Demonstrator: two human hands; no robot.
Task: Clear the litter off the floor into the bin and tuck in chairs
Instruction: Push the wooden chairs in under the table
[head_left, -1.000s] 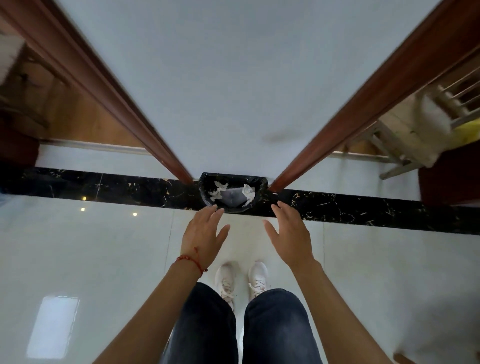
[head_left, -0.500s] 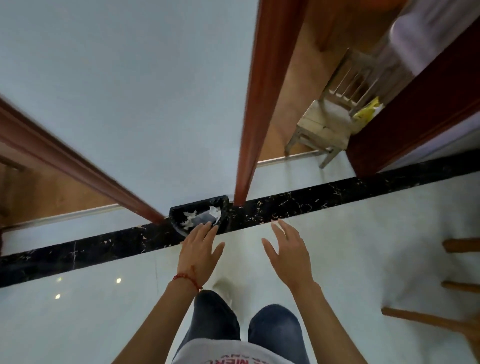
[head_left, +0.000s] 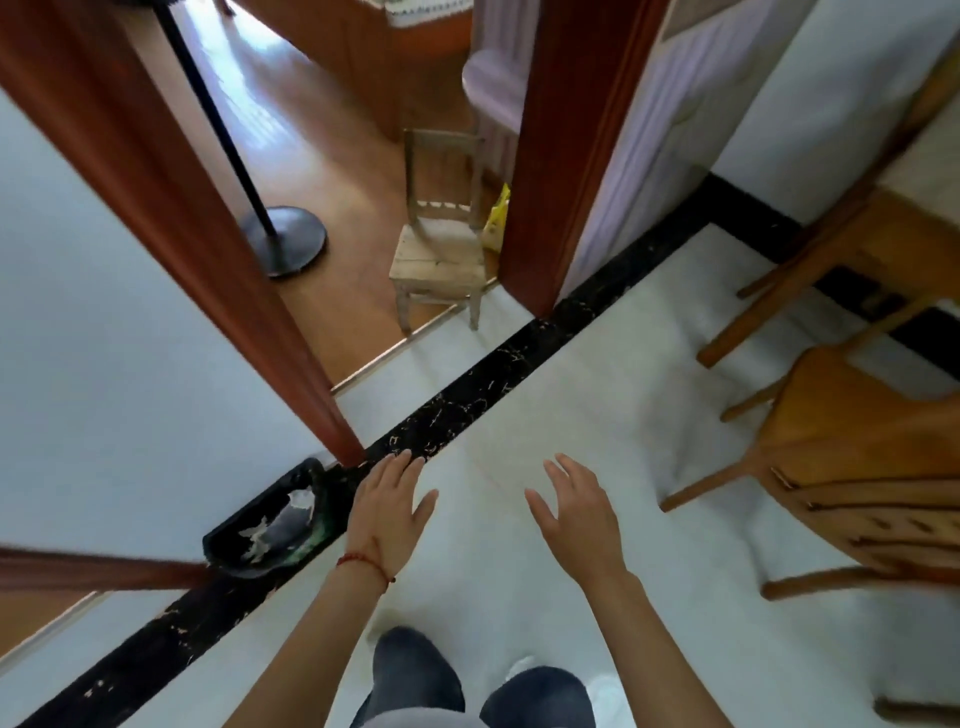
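Observation:
A black-lined bin (head_left: 270, 530) with white crumpled paper inside stands against the white wall, at the foot of a brown door frame. My left hand (head_left: 389, 512) hovers just right of the bin, fingers apart, holding nothing. My right hand (head_left: 576, 514) is held out over the white floor, open and empty too. A wooden chair (head_left: 852, 467) stands at the right, pulled out from a wooden table (head_left: 883, 228).
A small pale wooden chair (head_left: 441, 254) sits in the doorway beyond the black marble floor strip (head_left: 467, 400). A black stand with a round base (head_left: 285, 239) rests on the wooden floor of the far room. A yellow bag (head_left: 497, 215) leans by the door frame.
The view has swung right: the bin has slid from centre to lower left, and the doorway, small chair and the wooden chair at the right have come into view. Both hands stay open.

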